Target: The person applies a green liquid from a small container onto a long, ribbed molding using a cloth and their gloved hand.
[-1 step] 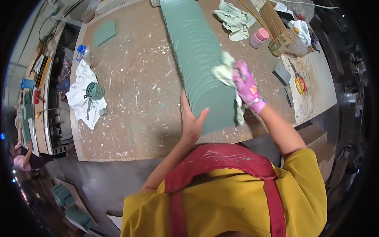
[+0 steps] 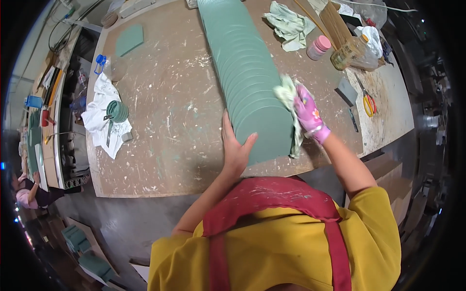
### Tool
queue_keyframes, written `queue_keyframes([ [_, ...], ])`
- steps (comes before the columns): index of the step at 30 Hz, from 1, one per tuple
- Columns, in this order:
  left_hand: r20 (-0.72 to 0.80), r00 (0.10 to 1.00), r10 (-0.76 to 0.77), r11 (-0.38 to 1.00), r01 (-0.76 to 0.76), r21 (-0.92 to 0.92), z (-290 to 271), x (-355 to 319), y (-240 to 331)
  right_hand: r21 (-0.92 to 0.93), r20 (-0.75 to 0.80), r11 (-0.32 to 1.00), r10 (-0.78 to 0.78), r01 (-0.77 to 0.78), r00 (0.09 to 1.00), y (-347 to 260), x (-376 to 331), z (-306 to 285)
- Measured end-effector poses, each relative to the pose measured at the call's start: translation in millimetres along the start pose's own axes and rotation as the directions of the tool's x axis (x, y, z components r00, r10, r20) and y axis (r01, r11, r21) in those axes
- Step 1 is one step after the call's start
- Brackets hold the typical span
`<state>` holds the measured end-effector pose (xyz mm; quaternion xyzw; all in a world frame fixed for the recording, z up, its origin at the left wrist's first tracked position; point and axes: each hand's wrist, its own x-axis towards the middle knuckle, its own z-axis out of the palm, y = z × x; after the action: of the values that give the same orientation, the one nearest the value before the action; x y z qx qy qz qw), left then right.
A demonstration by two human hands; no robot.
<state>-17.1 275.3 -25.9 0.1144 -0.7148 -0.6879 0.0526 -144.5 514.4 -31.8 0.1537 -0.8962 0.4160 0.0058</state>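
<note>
A long row of overlapping green boards with rounded ends (image 2: 266, 128) runs away from me across the worktable (image 2: 165, 140). My left hand (image 2: 237, 151), bare, rests against the near left edge of the row. Its thumb is stretched over the nearest board and its fingers lie along the side. In a pink flowered glove, my right hand (image 2: 309, 112) is closed on a pale cloth (image 2: 287, 91) at the right edge of the boards. Part of the cloth hangs down along that edge below the glove.
Right of the row are a crumpled cloth (image 2: 290, 25), a pink-lidded jar (image 2: 318, 47), a plastic bottle (image 2: 345, 54), a grey block (image 2: 345, 92) and orange-handled scissors (image 2: 369, 104). At left, a white cloth (image 2: 99, 121) bears a green-smeared cup (image 2: 117, 111). Another person (image 2: 29, 194) is far left.
My right hand and the cloth have shifted a little to the right and toward me along the boards' edge. My left hand has stayed in place.
</note>
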Motion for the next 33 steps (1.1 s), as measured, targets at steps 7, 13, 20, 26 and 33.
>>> queue_keyframes([
  [7,0.032,0.999,0.01,0.994,-0.013,0.11,-21.5,14.8,13.1,0.151,-0.106,0.981,-0.104,0.119,0.989,-86.8,53.8,-47.2],
  [13,0.168,0.986,0.008,0.973,-0.046,0.225,-16.1,34.8,15.6,0.07,0.262,0.929,-0.368,0.362,0.892,-124.1,89.4,-18.9],
  [20,0.204,0.977,-0.061,0.986,0.091,-0.141,-18.3,36.0,31.8,-0.046,0.517,0.66,-0.627,0.75,0.583,-174.2,103.3,35.9],
  [26,0.124,0.992,0.013,1.0,-0.016,0.018,-12.3,32.8,18.9,-0.109,0.376,0.865,-0.421,0.49,0.826,-136.5,98.1,-12.9],
  [33,0.196,0.978,-0.067,0.998,0.068,0.004,-18.4,33.6,20.2,-0.09,0.609,0.702,-0.522,0.706,0.597,-180.6,99.5,55.0],
])
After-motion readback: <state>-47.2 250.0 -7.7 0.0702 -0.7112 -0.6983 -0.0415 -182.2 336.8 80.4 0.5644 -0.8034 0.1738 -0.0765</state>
